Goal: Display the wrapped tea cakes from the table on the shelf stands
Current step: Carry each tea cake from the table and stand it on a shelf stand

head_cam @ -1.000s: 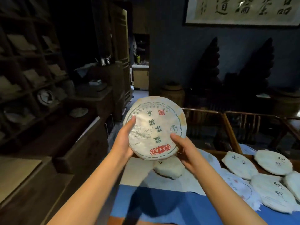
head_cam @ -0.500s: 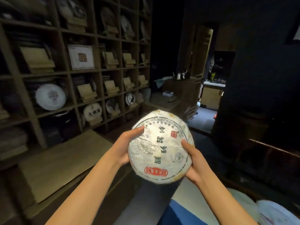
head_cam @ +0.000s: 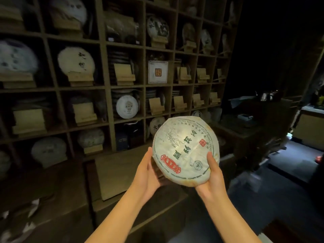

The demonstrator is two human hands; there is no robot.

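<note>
Fingers of the right hand curled onto the printed face of the wrapped tea cake at its lower right rim, thumb pressed flat there, palm cupping the edge from below; left hand cradling the lower left rim, its fingers mostly hidden behind the disc, so spread or pressed together cannot be told. Held up in the air at chest height before the shelf, touching no stand, tilted with the face turned toward the camera. Round, thick, slightly domed disc in creased off-white paper, yellowed along the bottom edge. Printed in green: a ring of small capitals partly legible as "CHINA YUNNAN SIMAO JINGGU LONG TAN", large Chinese characters across the middle running sideways, a faint line drawing above them, a small circular emblem near the right thumb. Red ornamental cartouche at lower left, small red square seal at right. Behind, a dark wooden grid of cubbies, several with pale angular wooden stands bare of cakes, others carrying round paper-wrapped cakes such as one with black brush characters and one with a small figure print. Square framed card with a red-brown seal in a middle cubby
</note>
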